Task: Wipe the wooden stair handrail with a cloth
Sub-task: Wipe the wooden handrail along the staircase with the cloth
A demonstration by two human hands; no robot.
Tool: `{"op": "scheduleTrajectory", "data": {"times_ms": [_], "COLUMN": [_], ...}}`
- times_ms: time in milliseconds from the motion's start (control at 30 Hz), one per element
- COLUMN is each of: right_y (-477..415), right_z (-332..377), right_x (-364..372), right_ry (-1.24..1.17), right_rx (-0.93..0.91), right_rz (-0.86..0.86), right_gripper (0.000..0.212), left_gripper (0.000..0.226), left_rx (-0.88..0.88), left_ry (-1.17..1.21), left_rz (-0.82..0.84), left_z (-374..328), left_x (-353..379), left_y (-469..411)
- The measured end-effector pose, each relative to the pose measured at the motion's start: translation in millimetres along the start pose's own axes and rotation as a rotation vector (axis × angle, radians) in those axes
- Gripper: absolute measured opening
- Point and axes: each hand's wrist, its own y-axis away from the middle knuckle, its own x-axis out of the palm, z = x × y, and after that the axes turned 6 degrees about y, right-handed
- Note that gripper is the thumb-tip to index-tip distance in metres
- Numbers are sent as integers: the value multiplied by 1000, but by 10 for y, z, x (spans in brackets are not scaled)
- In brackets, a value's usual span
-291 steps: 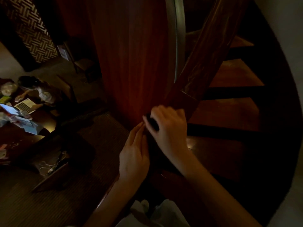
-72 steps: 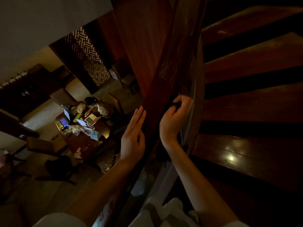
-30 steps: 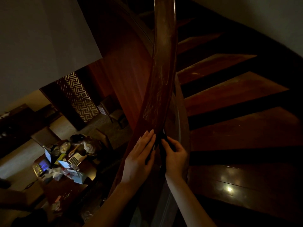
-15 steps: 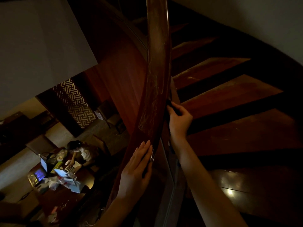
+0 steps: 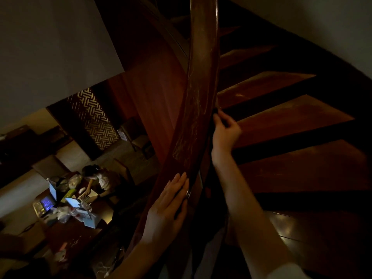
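Observation:
The dark red wooden handrail (image 5: 199, 93) curves up through the middle of the head view, dull and streaked. My right hand (image 5: 225, 131) reaches up along its right side and grips a dark cloth (image 5: 215, 113) against the rail; only a small dark edge of the cloth shows above my fingers. My left hand (image 5: 167, 210) lies lower down on the rail's left face, fingers straight and flat against the wood.
Wooden stair treads (image 5: 285, 119) fan out to the right, with a grey wall (image 5: 322, 23) beyond them. Far below on the left a person (image 5: 100, 176) sits at a cluttered table (image 5: 70, 222) with laptops. A lattice screen (image 5: 90, 117) stands behind.
My right hand has slid the cloth upward along the rail's right side over the last second. My left hand stays flat on the lower rail, and the view has tilted up slightly.

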Motion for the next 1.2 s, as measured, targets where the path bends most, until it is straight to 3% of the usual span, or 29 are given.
{"op": "scheduleTrajectory", "data": {"times_ms": [167,500,900,1200], "right_y": [-147,1180,-317,461], "right_z": [115,-825,126,-420], "right_x": [55,-591,172,-266], "right_ry": [79,68,10,53], "right_rx": [-112,-35,-197,-190], "right_rz": [36,101,10,59], "right_gripper": [22,30,24,28], "left_gripper": [51,47,50,52], "left_rx": [-2,5,1,2], "left_ry": [13,-30,-11,-11], "left_rz": [-10,6,0,7], "left_z": [-2,-3,6,-8], "left_x": [0,6,20,8], "left_y": [3,-14,5,3]}}
